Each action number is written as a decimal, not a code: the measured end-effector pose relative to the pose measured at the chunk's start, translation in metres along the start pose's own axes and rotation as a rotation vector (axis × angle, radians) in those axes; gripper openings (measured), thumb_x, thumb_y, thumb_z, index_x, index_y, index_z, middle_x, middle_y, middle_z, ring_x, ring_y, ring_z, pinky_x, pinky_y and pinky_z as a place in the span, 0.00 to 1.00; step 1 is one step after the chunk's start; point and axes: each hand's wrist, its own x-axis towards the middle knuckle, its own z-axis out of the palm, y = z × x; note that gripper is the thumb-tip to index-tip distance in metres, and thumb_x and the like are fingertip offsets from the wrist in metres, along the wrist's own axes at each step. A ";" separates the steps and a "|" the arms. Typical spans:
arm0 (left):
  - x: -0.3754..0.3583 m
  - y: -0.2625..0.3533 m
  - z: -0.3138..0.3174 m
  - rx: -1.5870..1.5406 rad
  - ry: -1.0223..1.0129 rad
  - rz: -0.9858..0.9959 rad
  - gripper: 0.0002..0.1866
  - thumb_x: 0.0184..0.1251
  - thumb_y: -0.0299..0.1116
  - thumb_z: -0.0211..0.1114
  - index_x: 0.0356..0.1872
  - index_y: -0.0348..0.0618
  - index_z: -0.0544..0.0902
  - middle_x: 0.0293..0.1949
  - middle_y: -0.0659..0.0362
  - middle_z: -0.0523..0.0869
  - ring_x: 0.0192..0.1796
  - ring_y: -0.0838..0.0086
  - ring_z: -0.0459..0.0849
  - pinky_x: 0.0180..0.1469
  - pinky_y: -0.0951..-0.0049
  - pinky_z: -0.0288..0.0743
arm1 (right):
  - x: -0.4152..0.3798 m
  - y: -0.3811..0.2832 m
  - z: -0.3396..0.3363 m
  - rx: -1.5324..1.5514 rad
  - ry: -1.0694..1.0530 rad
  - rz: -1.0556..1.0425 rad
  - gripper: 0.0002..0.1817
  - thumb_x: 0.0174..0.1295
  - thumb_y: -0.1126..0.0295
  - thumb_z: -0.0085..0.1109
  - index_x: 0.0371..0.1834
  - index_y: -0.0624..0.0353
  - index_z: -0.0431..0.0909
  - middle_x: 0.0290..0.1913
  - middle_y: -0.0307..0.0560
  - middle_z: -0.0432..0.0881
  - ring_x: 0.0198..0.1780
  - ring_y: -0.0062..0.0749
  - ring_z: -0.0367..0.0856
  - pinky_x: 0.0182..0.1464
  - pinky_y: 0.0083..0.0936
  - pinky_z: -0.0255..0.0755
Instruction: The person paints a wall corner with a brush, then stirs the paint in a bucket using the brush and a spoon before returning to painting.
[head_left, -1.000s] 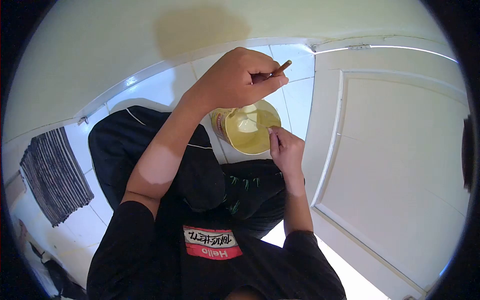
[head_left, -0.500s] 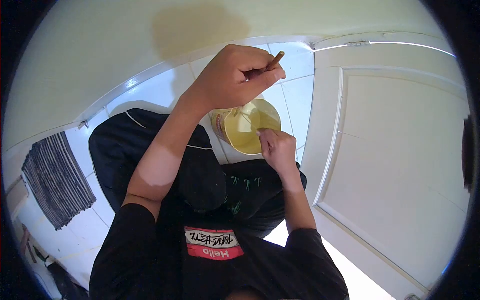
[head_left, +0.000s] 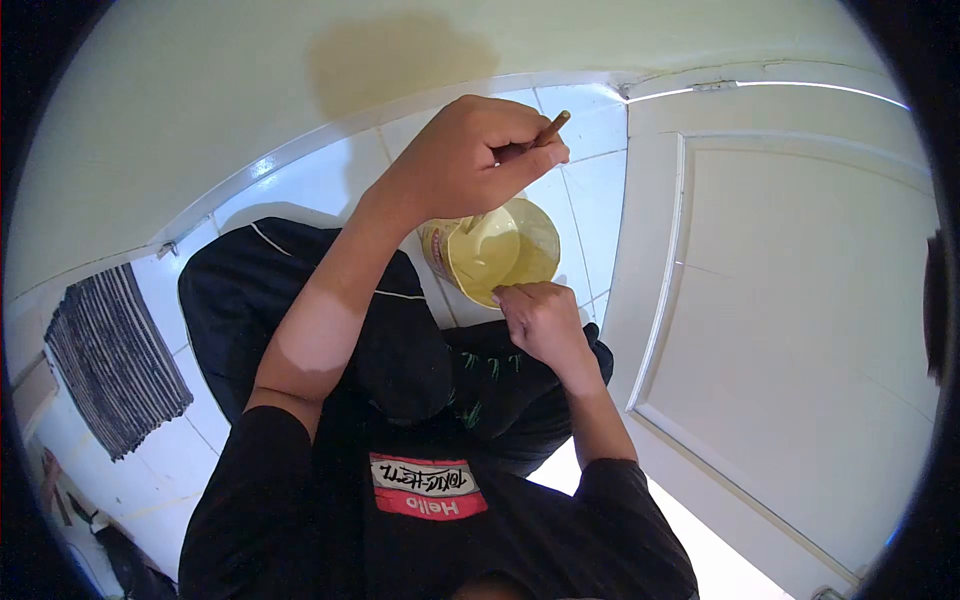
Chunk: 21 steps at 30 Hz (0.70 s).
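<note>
My left hand [head_left: 480, 160] is raised above the bucket, its fingers closed round a thin brown stick [head_left: 562, 120]. One end of the stick pokes out past my thumb; the rest is hidden in the fist. Below it, a yellow bucket [head_left: 535, 225] with a printed label stands on the floor, tilted so its inside faces me. At the bucket's near rim is my right hand [head_left: 545, 320], with curled fingers that seem to pinch the edge. The fingertips overlap the rim, so the exact hold is partly hidden.
My legs in black trousers [head_left: 300, 310] are folded close to the bucket. A white panelled door [head_left: 780, 330] stands at right, a pale wall [head_left: 220, 110] beyond. A striped mat [head_left: 120, 360] lies on white floor tiles [head_left: 590, 200] at left.
My right hand has drawn back toward me and slightly left, from inside the bucket's opening to its near rim. My left hand has dipped very slightly, still holding the stick.
</note>
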 end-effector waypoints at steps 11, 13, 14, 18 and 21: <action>0.000 -0.005 0.003 -0.005 0.009 0.028 0.11 0.72 0.31 0.67 0.31 0.34 0.84 0.19 0.57 0.71 0.23 0.73 0.67 0.28 0.69 0.62 | -0.004 0.012 -0.008 0.044 0.129 0.091 0.01 0.57 0.78 0.65 0.30 0.61 0.85 0.27 0.51 0.86 0.25 0.42 0.84 0.29 0.34 0.78; 0.000 -0.005 0.001 0.003 0.020 0.024 0.10 0.72 0.31 0.67 0.32 0.34 0.85 0.19 0.58 0.72 0.22 0.74 0.67 0.27 0.70 0.62 | -0.007 0.012 -0.008 0.084 0.209 0.212 0.01 0.60 0.76 0.64 0.31 0.60 0.84 0.29 0.51 0.87 0.26 0.44 0.85 0.29 0.35 0.78; 0.000 -0.005 0.001 0.005 0.023 0.023 0.10 0.72 0.31 0.67 0.32 0.34 0.85 0.20 0.58 0.73 0.22 0.74 0.67 0.27 0.70 0.62 | -0.008 0.012 -0.007 0.103 0.251 0.274 0.02 0.62 0.75 0.64 0.32 0.60 0.83 0.30 0.52 0.87 0.26 0.44 0.86 0.29 0.35 0.78; 0.000 -0.002 0.002 -0.019 0.059 0.010 0.08 0.71 0.30 0.66 0.35 0.35 0.88 0.22 0.59 0.78 0.22 0.76 0.70 0.26 0.71 0.63 | -0.004 0.014 0.004 0.025 0.353 0.391 0.01 0.62 0.75 0.65 0.34 0.60 0.85 0.28 0.51 0.86 0.24 0.45 0.85 0.27 0.35 0.76; 0.000 -0.003 0.001 -0.005 0.052 0.018 0.08 0.71 0.30 0.66 0.36 0.36 0.89 0.23 0.59 0.81 0.22 0.76 0.72 0.26 0.72 0.64 | 0.004 0.009 0.017 -0.029 0.416 0.404 0.02 0.63 0.74 0.66 0.33 0.60 0.85 0.26 0.51 0.85 0.23 0.44 0.84 0.27 0.35 0.75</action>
